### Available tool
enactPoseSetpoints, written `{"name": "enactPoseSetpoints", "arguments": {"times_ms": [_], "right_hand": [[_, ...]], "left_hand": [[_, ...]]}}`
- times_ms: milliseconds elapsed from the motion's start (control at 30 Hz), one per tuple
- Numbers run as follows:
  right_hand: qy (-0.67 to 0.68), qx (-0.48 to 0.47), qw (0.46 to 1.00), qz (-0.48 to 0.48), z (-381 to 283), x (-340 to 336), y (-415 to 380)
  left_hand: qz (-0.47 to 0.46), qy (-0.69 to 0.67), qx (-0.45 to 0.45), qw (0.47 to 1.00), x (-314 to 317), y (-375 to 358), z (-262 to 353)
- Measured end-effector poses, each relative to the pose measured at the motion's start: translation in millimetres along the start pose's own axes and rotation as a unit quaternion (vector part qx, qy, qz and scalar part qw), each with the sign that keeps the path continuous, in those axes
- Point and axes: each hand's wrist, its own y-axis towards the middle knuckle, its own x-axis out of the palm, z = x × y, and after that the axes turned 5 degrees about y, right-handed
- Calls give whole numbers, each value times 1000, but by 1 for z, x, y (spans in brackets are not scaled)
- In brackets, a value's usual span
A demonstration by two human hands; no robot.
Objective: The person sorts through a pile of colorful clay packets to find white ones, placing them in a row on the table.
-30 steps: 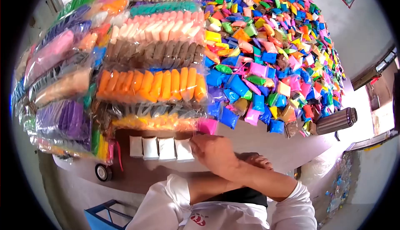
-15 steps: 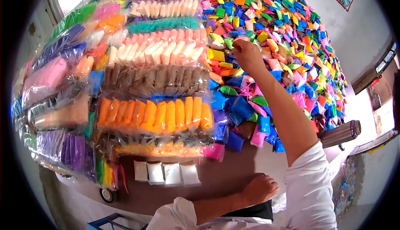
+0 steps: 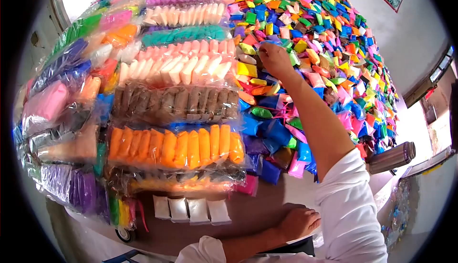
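The right hand (image 3: 274,59) pinched into the packet heap (image 3: 324,48) (catch hidden); the left hand (image 3: 298,222) lay spread beside it, awaiting lift-out

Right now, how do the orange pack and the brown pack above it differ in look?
The orange pack holds bright, clearly separate bars; the brown pack holds dull bars blurred by glare. The orange pack lies nearer the person, the brown pack farther. Both are clear plastic bags with one row of bars, left of the right hand.

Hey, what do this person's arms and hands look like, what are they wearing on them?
Both hands are bare, with no gloves. The right hand extends from a white sleeve pushed up past the elbow. The left hand has a bare forearm too, with a white sleeve bunched near the elbow.
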Motion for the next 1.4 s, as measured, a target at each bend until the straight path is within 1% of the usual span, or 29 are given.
{"name": "enactPoseSetpoints", "arguments": {"times_ms": [33,100,233,267,300,333,367,433,467,500,567,600,633,667,700,733,767,800,833,867,900,933,967,1033,1100,1167,1233,1367,1400], "right_hand": [[17,-15,999,-27,2,-10,-2],[14,-22,999,-23,1,-23,-4],[5,-9,999,-30,-11,-13,-12],[-6,-4,1000,-26,-15,-6,-12],[-16,0,1000,-20,-17,1,-10],[-41,9,998,-46,-20,7,-8],[-37,7,998,-45,-21,14,-6],[-55,18,996,-71,-28,26,-5],[-77,32,993,-80,-27,35,-4],[-72,34,993,-81,-22,46,-5],[-58,75,994,-53,-13,59,-4],[-69,75,992,-69,-14,54,-5],[-71,76,992,-68,-15,46,-4],[-38,70,996,-28,-18,38,-3],[-4,60,998,12,-20,29,-1],[-18,45,998,32,-21,18,1],[-26,45,998,34,-28,-4,0],[170,146,974,-32,-44,-35,-5],[358,242,897,-95,-57,-61,-14],[424,259,860,-119,-61,-81,-28],[428,252,858,-129,-63,-101,-43],[435,260,847,-160,-61,-120,-59],[441,270,834,-189,-60,-139,-77],[499,323,783,-185,-67,-173,-122],[473,326,796,-194,-79,-203,-166],[434,367,792,-223,-84,-234,-204],[432,361,799,-209,-89,-254,-241],[436,396,787,-183,-88,-269,-308],[446,404,777,-185,-90,-270,-318]], "left_hand": [[-1,0,3,1000,3,-1,1],[40,26,23,999,6,1,2],[-36,30,11,999,-11,3,8],[-35,31,8,999,-11,0,8],[44,49,34,997,-10,-4,7],[122,68,60,988,-8,-7,5],[123,71,58,988,1,-9,0],[168,63,112,977,19,-8,-10],[146,-85,61,984,24,-9,-9],[145,-84,57,984,31,-10,-14],[119,-160,49,979,56,-16,-37],[105,-199,48,973,70,-19,-48],[90,-238,48,966,78,-20,-53],[75,-278,49,956,86,-21,-57],[75,-279,53,956,66,-16,-43],[-6,-117,10,993,24,-5,-18],[-86,49,-31,995,-8,4,1],[-79,36,-48,995,-18,8,9],[-82,30,-41,995,-14,7,10],[-49,-21,-83,995,-7,7,5],[-18,-72,-124,989,2,7,-2],[-16,-209,-177,962,21,4,-21],[-17,-343,-229,911,39,-2,-31],[4,-167,-153,974,-13,15,-9],[22,-233,-186,954,-8,14,-9],[-20,-257,-224,940,-19,15,-4],[40,-256,-170,951,-5,15,-17],[-6,-301,-219,928,-16,15,3],[-31,-249,-189,950,-16,14,-2]]}}
